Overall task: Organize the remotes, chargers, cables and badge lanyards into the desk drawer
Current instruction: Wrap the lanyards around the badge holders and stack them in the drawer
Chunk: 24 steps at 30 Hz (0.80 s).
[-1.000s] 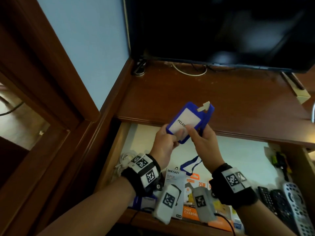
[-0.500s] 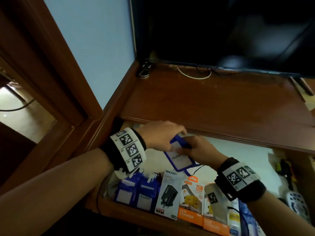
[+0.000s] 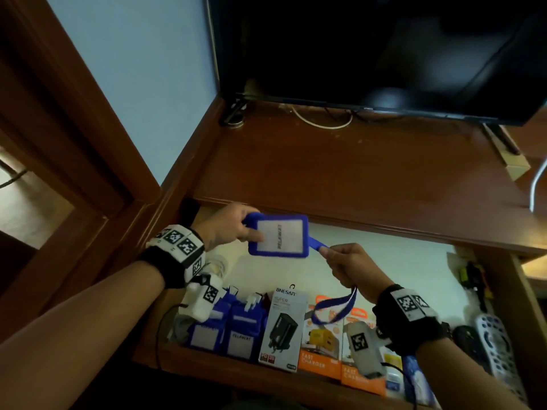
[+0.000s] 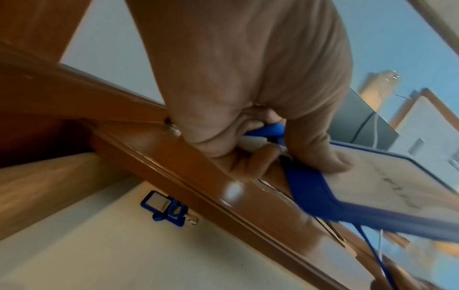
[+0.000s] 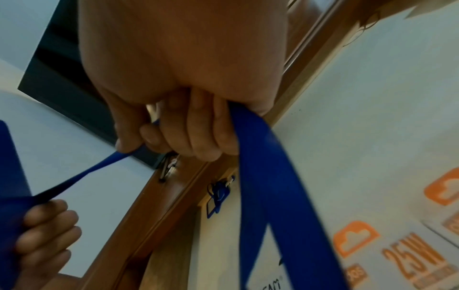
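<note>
Head view shows us the left hand (image 3: 228, 226) pinching one end of a blue badge holder (image 3: 278, 235), thumb on its white card, above the open drawer (image 3: 384, 255) just below the worktop (image 3: 355, 173) edge. The right hand (image 3: 352, 267) has its grip curled round the blue lanyard strap (image 3: 334, 309), which runs taut to the holder and hangs in a loop below the fist. We read "PELAWAT" on the card only with effort.

At the drawer's front we see two more blue badge holders (image 3: 225, 329), partly hidden behind the left wrist camera, a ONESAM charger box (image 3: 282, 324) and orange fast-charger boxes (image 3: 322, 344), which the right wrist camera half covers. A grey remote (image 3: 497, 347) is cut off at the right edge. Dark objects in the drawer's right corner are too dim for us to name.

Another badge holder (image 4: 161, 206) lies far back in the drawer, small and blurred in the left wrist view.
</note>
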Motion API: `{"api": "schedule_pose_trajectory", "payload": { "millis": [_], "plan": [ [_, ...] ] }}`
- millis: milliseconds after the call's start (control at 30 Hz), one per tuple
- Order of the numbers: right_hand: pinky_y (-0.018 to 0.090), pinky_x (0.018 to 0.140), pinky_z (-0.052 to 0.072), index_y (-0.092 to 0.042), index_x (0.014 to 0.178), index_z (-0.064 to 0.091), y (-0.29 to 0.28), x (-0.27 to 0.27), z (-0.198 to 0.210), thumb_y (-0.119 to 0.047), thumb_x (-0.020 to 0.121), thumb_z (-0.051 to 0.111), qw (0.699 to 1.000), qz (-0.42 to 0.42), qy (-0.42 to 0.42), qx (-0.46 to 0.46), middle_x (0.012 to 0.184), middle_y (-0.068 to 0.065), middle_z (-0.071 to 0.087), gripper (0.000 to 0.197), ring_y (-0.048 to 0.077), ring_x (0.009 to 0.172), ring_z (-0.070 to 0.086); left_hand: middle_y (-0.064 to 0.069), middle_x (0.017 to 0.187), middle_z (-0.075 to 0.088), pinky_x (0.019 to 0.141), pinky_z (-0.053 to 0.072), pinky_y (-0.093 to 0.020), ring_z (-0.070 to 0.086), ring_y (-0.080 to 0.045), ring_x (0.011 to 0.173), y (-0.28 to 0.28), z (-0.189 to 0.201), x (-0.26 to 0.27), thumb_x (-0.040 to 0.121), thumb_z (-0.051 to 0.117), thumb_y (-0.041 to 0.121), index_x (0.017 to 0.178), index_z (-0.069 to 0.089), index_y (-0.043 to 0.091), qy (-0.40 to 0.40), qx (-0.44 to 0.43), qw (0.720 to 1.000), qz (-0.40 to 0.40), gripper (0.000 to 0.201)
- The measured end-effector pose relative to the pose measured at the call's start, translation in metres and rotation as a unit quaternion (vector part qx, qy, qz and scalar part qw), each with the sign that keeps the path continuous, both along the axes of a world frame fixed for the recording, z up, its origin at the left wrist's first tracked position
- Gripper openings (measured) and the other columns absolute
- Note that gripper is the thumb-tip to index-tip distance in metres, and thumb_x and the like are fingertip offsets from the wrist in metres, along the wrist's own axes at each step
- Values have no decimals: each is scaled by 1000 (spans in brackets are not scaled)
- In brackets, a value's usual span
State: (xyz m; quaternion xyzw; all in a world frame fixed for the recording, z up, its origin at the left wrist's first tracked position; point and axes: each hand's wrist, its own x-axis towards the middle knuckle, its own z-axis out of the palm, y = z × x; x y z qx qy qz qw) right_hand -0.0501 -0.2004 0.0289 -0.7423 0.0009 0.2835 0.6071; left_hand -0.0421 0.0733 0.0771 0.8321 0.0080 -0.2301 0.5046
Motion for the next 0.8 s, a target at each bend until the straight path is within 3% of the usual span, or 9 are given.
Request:
{"api": "schedule_pose_trajectory", "payload": {
  "millis": [167,267,400,500,633,700,800],
  "plan": [
    [24,42,14,-14,54,36,16,-12,-9,-27,98,51,999,-20,-21,-42,48,1,24,48,13,40,17,-8,75,59,59,39,-25,49,-19,69,-2,-25,5,83,63,-6,83,60,9,-15,-155,968,197,15],
    [21,40,17,-14,53,36,28,-21,-16,-27,98,51,998,-24,-26,-57,47,2,26,50,14,39,19,-2,70,58,53,39,-20,47,-13,59,-16,-44,7,83,67,1,76,61,13,-57,-112,951,283,15],
    [23,42,18,-15,52,37,30,-24,-15,-22,97,52,997,-19,-26,-77,48,2,27,49,15,41,20,-4,83,68,69,51,-29,66,-23,78,-41,-71,7,78,72,14,78,65,17,-90,-12,932,350,8],
    [23,42,19,-13,53,42,29,-26,-3,-15,95,52,997,13,-18,-68,45,-1,29,43,13,40,21,-5,86,69,71,52,-32,63,-23,79,-61,-86,-3,80,71,21,87,67,12,-95,102,946,292,12],
    [20,39,18,-8,52,51,20,-23,22,-8,93,55,999,21,-35,-32,41,-2,28,41,10,37,21,-3,72,61,64,48,-31,57,-25,70,-88,-90,-22,80,68,21,71,57,16,-88,181,976,78,15],
    [19,43,25,-7,54,54,11,-15,29,-12,92,59,989,46,-95,-101,43,-3,35,39,8,38,28,-3,69,60,64,46,-32,57,-25,70,-96,-85,-28,78,67,16,67,56,15,-98,186,977,-40,16],
    [21,51,33,-16,53,56,-6,-7,35,-23,89,65,935,113,-211,-261,50,-4,48,38,6,45,40,-3,77,64,66,46,-33,57,-21,74,-99,-60,-28,81,68,16,76,64,12,-115,212,948,-206,7]
  ]
}}
